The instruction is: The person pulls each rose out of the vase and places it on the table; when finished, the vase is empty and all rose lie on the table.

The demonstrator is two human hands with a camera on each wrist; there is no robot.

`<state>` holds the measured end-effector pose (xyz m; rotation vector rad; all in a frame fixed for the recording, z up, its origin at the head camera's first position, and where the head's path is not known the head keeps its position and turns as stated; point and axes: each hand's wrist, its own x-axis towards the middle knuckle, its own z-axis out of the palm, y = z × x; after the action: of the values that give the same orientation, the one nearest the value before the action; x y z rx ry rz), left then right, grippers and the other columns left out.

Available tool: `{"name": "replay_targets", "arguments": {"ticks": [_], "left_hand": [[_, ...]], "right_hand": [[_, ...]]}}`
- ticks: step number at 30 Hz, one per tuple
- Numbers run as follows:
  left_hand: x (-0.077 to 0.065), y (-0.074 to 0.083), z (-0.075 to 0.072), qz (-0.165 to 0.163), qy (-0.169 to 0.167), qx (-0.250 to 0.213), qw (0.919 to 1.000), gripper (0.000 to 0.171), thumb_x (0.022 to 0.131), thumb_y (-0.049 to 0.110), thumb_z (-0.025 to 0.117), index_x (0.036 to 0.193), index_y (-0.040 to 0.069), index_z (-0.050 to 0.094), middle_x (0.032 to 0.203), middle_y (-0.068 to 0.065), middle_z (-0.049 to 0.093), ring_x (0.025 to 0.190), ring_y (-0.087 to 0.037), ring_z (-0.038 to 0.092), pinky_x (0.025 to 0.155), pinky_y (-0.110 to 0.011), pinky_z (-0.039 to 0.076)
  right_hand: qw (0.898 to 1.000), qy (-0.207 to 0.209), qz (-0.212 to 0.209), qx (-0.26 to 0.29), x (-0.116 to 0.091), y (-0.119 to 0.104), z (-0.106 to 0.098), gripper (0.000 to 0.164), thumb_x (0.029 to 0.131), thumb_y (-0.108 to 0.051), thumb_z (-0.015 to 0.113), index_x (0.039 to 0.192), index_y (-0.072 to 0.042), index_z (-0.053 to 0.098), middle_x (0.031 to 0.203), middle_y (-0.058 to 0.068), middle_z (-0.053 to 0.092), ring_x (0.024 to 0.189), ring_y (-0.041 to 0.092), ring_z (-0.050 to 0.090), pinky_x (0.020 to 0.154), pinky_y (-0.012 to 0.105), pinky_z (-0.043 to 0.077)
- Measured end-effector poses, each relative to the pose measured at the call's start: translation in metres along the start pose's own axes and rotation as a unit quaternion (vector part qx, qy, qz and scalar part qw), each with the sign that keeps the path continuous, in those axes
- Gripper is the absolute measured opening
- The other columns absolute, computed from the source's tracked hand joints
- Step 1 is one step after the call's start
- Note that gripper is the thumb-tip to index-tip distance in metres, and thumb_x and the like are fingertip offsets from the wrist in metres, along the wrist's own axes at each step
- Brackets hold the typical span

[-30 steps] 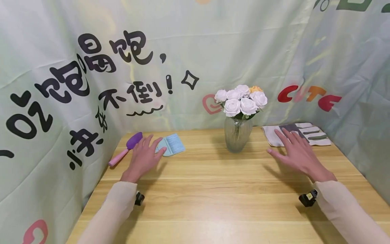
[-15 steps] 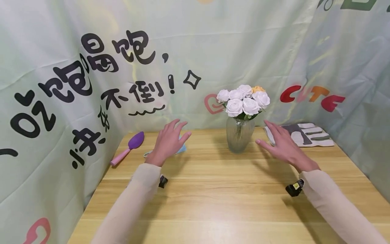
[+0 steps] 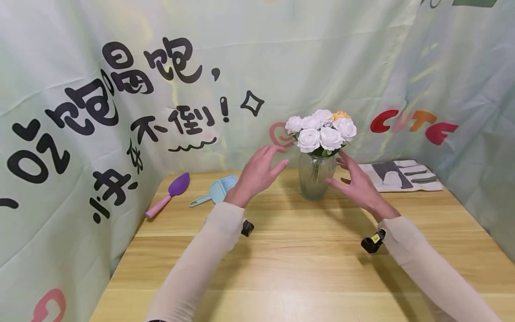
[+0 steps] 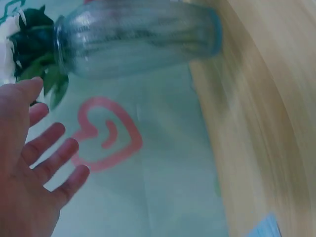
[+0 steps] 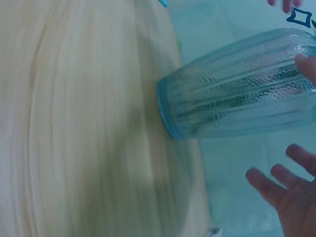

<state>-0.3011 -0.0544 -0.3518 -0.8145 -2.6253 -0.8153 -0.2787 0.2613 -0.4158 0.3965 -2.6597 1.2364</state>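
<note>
Pink-handled purple scoop at left; light-blue toothed tool nearby; grey-white cloth, perhaps gloves, at right.

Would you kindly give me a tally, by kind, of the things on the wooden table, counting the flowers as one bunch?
Vase: 1
Bunch of flowers, in the vase: 1
Handled tools, one purple-and-pink tool and one light blue tool: 2
Grey-and-white cloth: 1
Total: 5
</note>
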Motion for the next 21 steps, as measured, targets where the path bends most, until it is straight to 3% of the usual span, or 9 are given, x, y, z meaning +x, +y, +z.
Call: {"name": "replay_targets", "arguments": {"ticks": [5,8,10,12,16,21], "left_hand": [[0.011,0.015,0.009,0.035,0.014,-0.068,0.997,0.036,0.111,0.027,0.066,0.142,0.01,0.064,0.147,-0.007,0.066,0.136,-0.024,0.063,0.12,-0.038,0.052],[0.016,0.021,0.016,0.047,0.029,-0.106,0.9929,0.032,0.11,0.021,0.068,0.138,0.007,0.065,0.142,-0.01,0.069,0.13,-0.026,0.066,0.115,-0.038,0.056],[0.019,0.023,0.02,0.053,0.039,-0.131,0.9893,0.03,0.109,0.018,0.068,0.135,0.004,0.065,0.138,-0.012,0.07,0.126,-0.027,0.068,0.113,-0.039,0.058],[0.022,0.025,0.025,0.054,0.049,-0.157,0.9849,0.028,0.109,0.015,0.069,0.134,0.003,0.066,0.135,-0.014,0.071,0.124,-0.028,0.069,0.111,-0.04,0.06],[0.025,0.028,0.034,0.043,0.061,-0.206,0.9757,0.03,0.108,0.013,0.069,0.136,0.003,0.066,0.135,-0.014,0.071,0.123,-0.027,0.071,0.11,-0.032,0.06],[0.029,0.032,0.043,0.012,0.062,-0.233,0.9703,0.032,0.108,0.016,0.07,0.138,0.007,0.066,0.136,-0.011,0.073,0.123,-0.024,0.072,0.108,-0.023,0.058]], "right_hand": [[0.996,0.004,-0.01,0.086,0.004,-0.002,0.01,0.102,0.102,-0.02,0.08,0.177,-0.017,0.011,0.172,0.029,0.034,0.154,0.053,0.041,0.113,0.062,0.056],[0.993,-0.003,-0.011,0.121,0.005,-0.002,0.013,0.101,0.102,-0.013,0.079,0.176,-0.018,0.01,0.17,0.029,0.034,0.154,0.053,0.041,0.108,0.04,0.062],[0.99,-0.009,-0.008,0.137,0.006,-0.002,0.015,0.101,0.102,-0.012,0.078,0.176,-0.018,0.009,0.17,0.028,0.033,0.154,0.052,0.04,0.105,0.025,0.06],[0.989,-0.016,-0.002,0.149,0.005,-0.002,0.016,0.103,0.102,-0.011,0.077,0.176,-0.021,0.006,0.171,0.028,0.031,0.155,0.053,0.039,0.106,0.024,0.058],[0.986,-0.024,0.014,0.166,0.005,-0.002,0.018,0.105,0.103,-0.011,0.077,0.176,-0.025,0.003,0.175,0.028,0.026,0.156,0.053,0.038,0.115,0.04,0.055],[0.984,-0.022,0.019,0.176,0.005,0.0,0.019,0.105,0.103,-0.011,0.077,0.176,-0.024,0.004,0.174,0.03,0.028,0.155,0.054,0.039,0.101,0.013,0.053]]}}
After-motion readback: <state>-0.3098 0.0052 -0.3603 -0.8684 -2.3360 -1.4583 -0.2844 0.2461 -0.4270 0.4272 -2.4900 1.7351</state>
